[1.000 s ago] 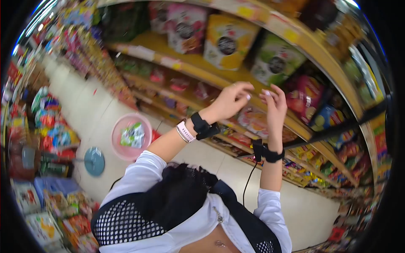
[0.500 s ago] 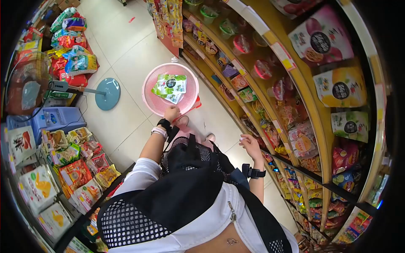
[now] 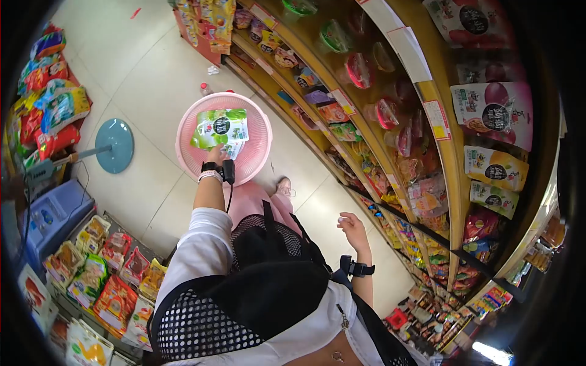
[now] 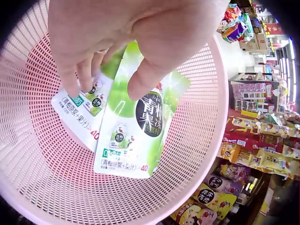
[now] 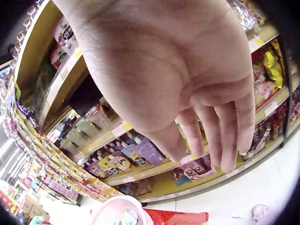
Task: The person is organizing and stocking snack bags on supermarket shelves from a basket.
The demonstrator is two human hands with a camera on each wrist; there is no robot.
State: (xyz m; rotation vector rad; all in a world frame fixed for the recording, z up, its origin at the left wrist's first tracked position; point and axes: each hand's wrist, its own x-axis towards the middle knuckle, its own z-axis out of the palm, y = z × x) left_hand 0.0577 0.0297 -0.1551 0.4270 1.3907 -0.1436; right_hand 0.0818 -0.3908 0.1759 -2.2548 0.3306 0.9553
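Note:
A pink perforated plastic basket [image 3: 261, 149] stands on the floor, holding two green-and-white snack pouches that overlap. The front pouch [image 4: 140, 145] lies partly over the second pouch [image 4: 75, 112]. My left hand [image 3: 215, 156] reaches over the basket's near rim. In the left wrist view its thumb overlaps the front pouch, while the fingers hang spread over the second one. My right hand [image 3: 354, 232] is raised in front of the shelves, fingers relaxed and bent a little, with nothing in it. Black camera straps circle both wrists.
A tall curved shelf [image 3: 448, 183] of snack pouches and jelly cups runs along the right. A blue round fan base [image 3: 115, 146] stands left of the basket. Packaged foods [image 3: 113, 302] and a blue appliance [image 3: 58, 213] fill the lower left. A shoe [image 3: 284, 186] shows below the basket.
Both hands have come down from in front of the shelf. My left hand has moved forward over the basket and its pouches, while the right stays near the shelves. The view has tilted down.

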